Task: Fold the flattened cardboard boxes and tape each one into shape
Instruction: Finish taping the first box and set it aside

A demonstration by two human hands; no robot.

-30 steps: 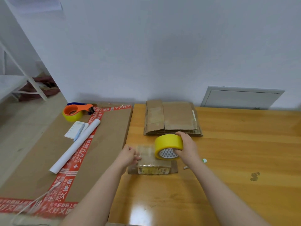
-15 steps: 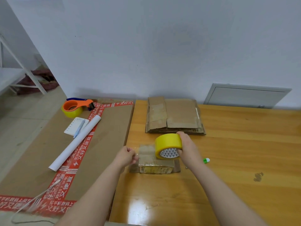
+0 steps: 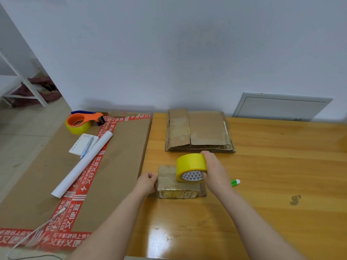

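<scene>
At the far left a white frame (image 3: 22,85) is standing on the floor. Next to it, a large cardboard sheet (image 3: 120,166) edged with red printed tape is lying flat, its right edge running along the left edge of the wooden table (image 3: 262,175). At the sheet's far corner an orange tape dispenser (image 3: 82,120) loaded with yellow tape is sitting. Just nearer, a pen (image 3: 87,147) is lying across a white notepad (image 3: 78,145), and a rolled white paper tube (image 3: 82,164) is lying diagonally beside both. A thin cable (image 3: 37,228) is trailing over the sheet's near left corner. On the table, the left hand (image 3: 147,182) is resting at the left end of the small cardboard box (image 3: 176,187), fingers curled inward and touching that end. Whether they are pinching a tape end cannot be determined. The box is standing near the table's left edge, between the two hands, its surface shining with tape. The yellow tape roll (image 3: 190,167) is standing on edge on the right part of the box top, its core facing the camera. The right hand (image 3: 214,171) is gripping the roll from the right, fingers curled round it. Behind the box, towards the wall, a stack of flattened boxes (image 3: 200,132) is lying flat. Just right of the right wrist a small green-and-white object (image 3: 235,182) is lying on the table. Further right a dark smudge (image 3: 295,199) is marking the tabletop. A grey panel (image 3: 281,106) is standing against the wall behind the table's right part.
</scene>
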